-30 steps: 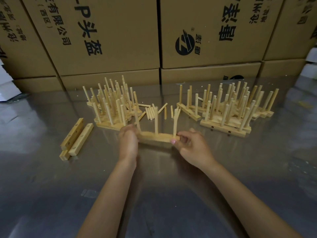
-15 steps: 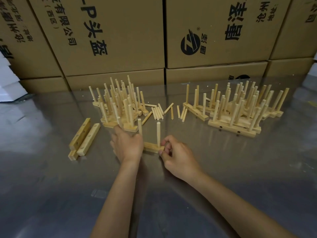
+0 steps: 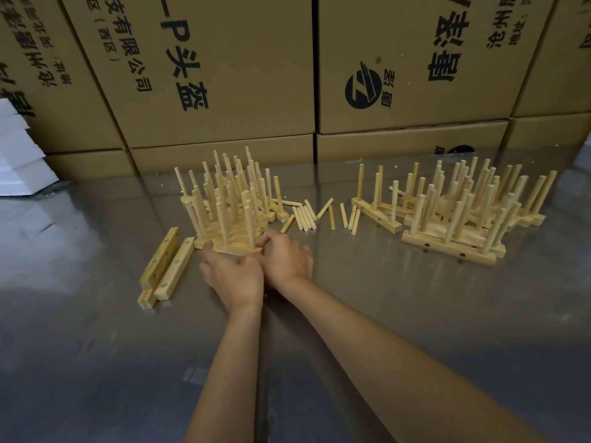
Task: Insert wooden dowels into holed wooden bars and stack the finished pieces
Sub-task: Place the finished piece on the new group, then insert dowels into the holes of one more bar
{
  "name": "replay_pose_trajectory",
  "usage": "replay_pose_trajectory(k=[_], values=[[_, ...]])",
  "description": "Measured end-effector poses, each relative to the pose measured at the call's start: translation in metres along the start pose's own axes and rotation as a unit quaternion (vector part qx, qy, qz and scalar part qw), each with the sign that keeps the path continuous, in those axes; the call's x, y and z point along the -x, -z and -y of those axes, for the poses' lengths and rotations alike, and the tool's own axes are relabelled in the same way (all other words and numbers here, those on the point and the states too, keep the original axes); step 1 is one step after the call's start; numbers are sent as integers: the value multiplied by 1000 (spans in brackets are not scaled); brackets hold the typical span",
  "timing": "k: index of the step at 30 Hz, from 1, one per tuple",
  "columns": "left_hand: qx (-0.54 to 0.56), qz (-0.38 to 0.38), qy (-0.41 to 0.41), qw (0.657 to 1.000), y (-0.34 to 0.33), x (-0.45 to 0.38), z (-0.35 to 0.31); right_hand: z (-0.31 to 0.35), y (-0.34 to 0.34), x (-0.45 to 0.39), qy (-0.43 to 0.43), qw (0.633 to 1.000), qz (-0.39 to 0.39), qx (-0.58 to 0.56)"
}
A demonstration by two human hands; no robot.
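Observation:
A short wooden bar with upright dowels (image 3: pixel 238 248) sits at the front of the left pile of finished pieces (image 3: pixel 230 199). My left hand (image 3: pixel 233 276) grips its left end and my right hand (image 3: pixel 284 259) pinches its right end, the two hands close together. Three bare holed bars (image 3: pixel 166 266) lie to the left of my hands. Loose dowels (image 3: pixel 307 217) lie scattered between the left pile and a second pile of finished pieces (image 3: pixel 463 212) on the right.
The work surface is a shiny metal table (image 3: pixel 383 314). Large printed cardboard boxes (image 3: pixel 224 75) form a wall along its far edge. White foam blocks (image 3: pixel 19 155) stand at the far left.
Both hands have carried the dowelled bar from the middle of the table leftward and away from me to the front of the left pile. My hands have drawn closer together.

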State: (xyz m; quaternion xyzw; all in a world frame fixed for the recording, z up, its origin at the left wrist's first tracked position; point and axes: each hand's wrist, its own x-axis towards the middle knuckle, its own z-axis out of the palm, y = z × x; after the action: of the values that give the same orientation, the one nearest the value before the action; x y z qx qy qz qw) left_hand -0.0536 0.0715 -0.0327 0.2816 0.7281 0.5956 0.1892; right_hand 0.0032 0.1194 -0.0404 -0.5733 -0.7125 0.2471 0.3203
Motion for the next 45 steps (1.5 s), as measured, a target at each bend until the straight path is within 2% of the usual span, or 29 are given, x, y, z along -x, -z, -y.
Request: replay_pose_trajectory(k=[10,14,17,19,22,28,31,35,37,41,43,45], values=[[-21,1,2,1000,-4,-6,-2,9,-17,-30,-29,999,-31,-9],[-75,-13,-51,996,0,-8,-2,2,-18,-35,-36,998,-26,-51],[-151,-21,-89,984,6,-6,-4,-4,-11,-35,-38,988,20,-150],[-201,-23,-103,974,10,-5,-3,-10,-4,-32,-39,975,28,-219],[-287,-26,-126,949,16,-10,1,-19,8,-21,-32,963,34,-264],[-411,12,-68,909,31,-22,9,-26,28,12,-34,940,38,-338],[-448,-18,-89,889,33,-18,6,-27,37,25,-43,930,38,-364],[-449,-43,-79,889,36,-13,3,-35,44,42,-44,919,15,-392],[-459,-18,-49,887,37,-14,6,-45,49,45,-44,937,-42,-343],[-416,40,-69,906,32,-15,7,-74,73,33,-46,983,-150,-93],[-388,83,-107,912,24,-9,3,-90,90,18,-43,989,-140,39],[-356,111,-138,918,15,-1,-2,-103,104,5,-31,987,-87,133]])
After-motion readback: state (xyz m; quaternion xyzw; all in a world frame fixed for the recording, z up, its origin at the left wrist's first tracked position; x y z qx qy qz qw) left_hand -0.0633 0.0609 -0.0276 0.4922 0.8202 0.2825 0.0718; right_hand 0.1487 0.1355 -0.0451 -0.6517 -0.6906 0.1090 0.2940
